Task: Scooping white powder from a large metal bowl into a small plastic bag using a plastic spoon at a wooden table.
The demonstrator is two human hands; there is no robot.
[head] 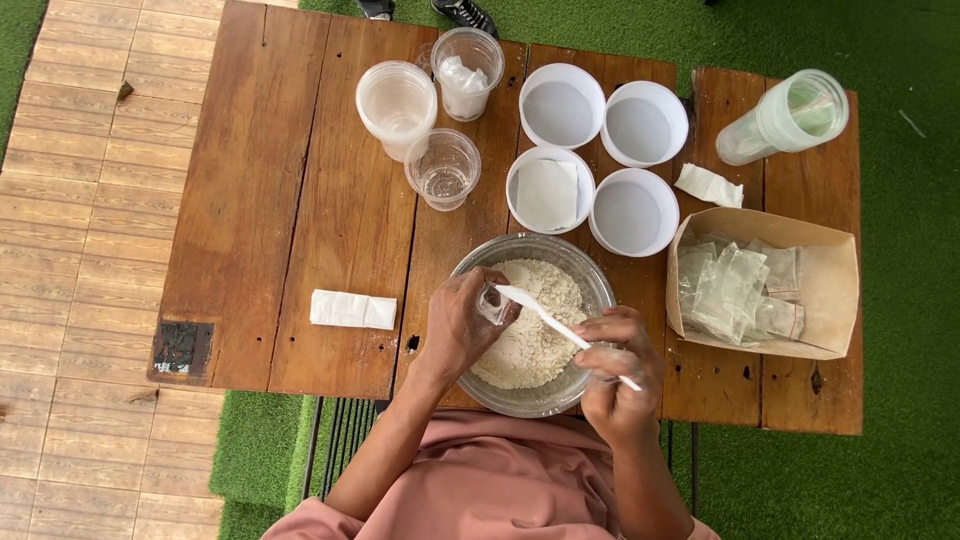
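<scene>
A metal bowl (590,272) of pale flour-like powder (540,345) stands at the table's near edge. My left hand (460,325) holds a small clear plastic bag (492,303) over the bowl's left side. My right hand (620,375) grips a white plastic spoon (545,315) by its handle; the spoon's tip points into the bag's mouth.
Several white bowls (561,105) sit behind the metal bowl, one with a folded white sheet (547,193). Clear plastic cups (397,103) stand further left. A paper bag (830,290) of small clear bags lies at the right, a tipped cup stack (785,120) above it, a folded napkin (352,309) at the left.
</scene>
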